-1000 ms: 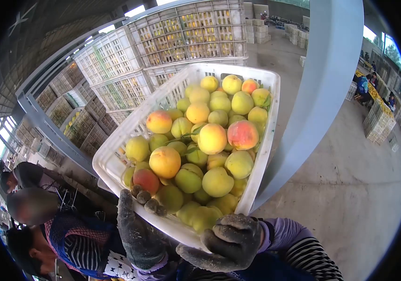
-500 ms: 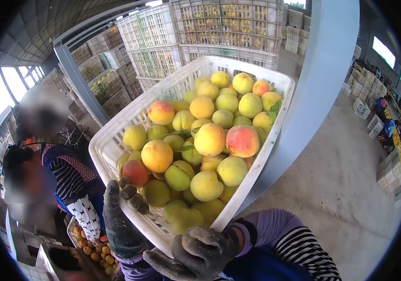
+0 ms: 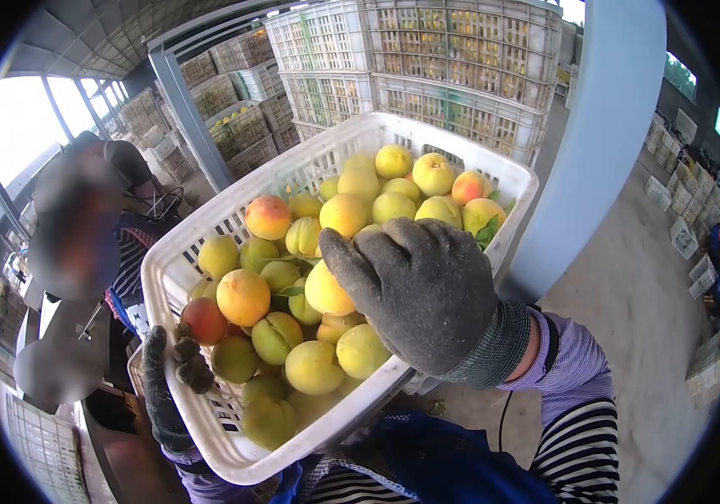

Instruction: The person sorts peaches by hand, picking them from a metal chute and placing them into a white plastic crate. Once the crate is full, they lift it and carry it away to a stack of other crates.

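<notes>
A white plastic crate (image 3: 158, 290) full of yellow-green and reddish peaches (image 3: 311, 367) is tilted in front of me. My left hand (image 3: 182, 365), in a dark, dirty glove, is closed around its left rim, with fingertips over the inner side. My right hand (image 3: 423, 290), in a grey glove, lies over the peaches at the right with its fingers bent down. Its thumb is against a yellow peach (image 3: 326, 290). The palm and fingertips hide whatever is beneath them. A few green leaves (image 3: 488, 231) stick out at the right end.
Stacked crates of fruit (image 3: 461, 50) stand behind. A blue-grey post (image 3: 591, 151) rises close on the right, beside the concrete floor (image 3: 620, 277). At my left is a person (image 3: 137, 244) in striped sleeves. More crates (image 3: 696, 189) are at the far right.
My right hand has left the crate's near rim and moved up over the peaches, covering a reddish one. The left hand stays on the rim. The view has shifted, and the person at left has moved.
</notes>
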A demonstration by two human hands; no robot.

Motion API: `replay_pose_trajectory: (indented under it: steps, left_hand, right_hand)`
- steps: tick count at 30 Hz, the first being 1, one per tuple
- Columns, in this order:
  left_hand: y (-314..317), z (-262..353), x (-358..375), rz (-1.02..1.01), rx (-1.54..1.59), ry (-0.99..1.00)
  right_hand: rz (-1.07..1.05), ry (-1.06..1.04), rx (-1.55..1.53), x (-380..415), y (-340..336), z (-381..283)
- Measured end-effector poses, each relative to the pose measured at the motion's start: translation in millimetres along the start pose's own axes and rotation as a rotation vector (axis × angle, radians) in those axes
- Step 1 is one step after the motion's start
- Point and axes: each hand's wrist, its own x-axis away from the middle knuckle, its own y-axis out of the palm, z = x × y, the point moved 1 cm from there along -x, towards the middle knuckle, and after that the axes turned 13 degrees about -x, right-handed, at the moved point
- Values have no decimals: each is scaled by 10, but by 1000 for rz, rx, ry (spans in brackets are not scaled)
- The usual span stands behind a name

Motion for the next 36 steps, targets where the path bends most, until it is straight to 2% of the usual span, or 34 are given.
replay_pose_trajectory:
  steps: [3,5,8,10,11,12,13,15,16,17,19,20,21,23,24,26,29,32,34,36]
  left_hand:
    - [27,-18,-38,-6,-31,10]
    - [-10,-4,-27,-9,-28,11]
    - [-77,-7,-25,-36,78,-27]
    - [-101,-17,17,-34,175,-51]
    - [-143,-57,13,-23,185,-43]
    - [-182,-74,24,-8,193,-31]
    - [-149,-47,67,12,214,-26]
    - [-289,-124,-6,-8,246,-82]
    - [-358,-152,-26,-10,223,-98]
    - [-363,-134,-19,0,200,-86]
    - [-371,-148,3,49,184,-88]
    - [-419,-171,30,85,188,-86]
    - [-467,-247,28,132,218,-66]
    - [-527,-327,65,273,108,-80]
    - [-547,-376,104,276,55,-64]
    - [-568,-368,271,372,172,-64]
    - [-684,-287,638,395,201,-33]
    - [-937,-46,1280,513,268,-2]
    - [-1266,-218,1570,458,293,11]
    - [-1403,-278,1960,584,321,71]
  right_hand:
    - [-253,157,157,-192,53,-57]
    - [-54,-52,35,-401,150,-74]
    - [69,-189,-39,-1234,123,94]
    - [-40,-27,198,-1879,281,523]
    - [-131,148,273,-2092,397,803]
    - [-159,173,270,-2119,522,1171]
    - [-353,342,315,-2168,699,1539]
    - [-548,584,331,-1916,871,2036]
    - [-708,625,278,-1781,1069,2490]
    - [-763,607,362,-1606,1253,2900]
    - [-916,354,202,-1486,1337,3498]
    - [-828,748,-99,-1622,1138,3143]
    - [-780,802,-195,-1674,1186,3069]
    - [-730,753,-254,-1752,1284,3175]
    - [-708,742,-281,-1745,1298,3165]
    - [-680,712,-348,-1860,1350,3044]
    - [-659,678,-437,-1969,1267,2745]
    - [-675,608,-546,-2165,1257,2183]
    - [-705,558,-614,-2235,1316,1808]
    - [-733,461,-680,-2345,1379,1386]
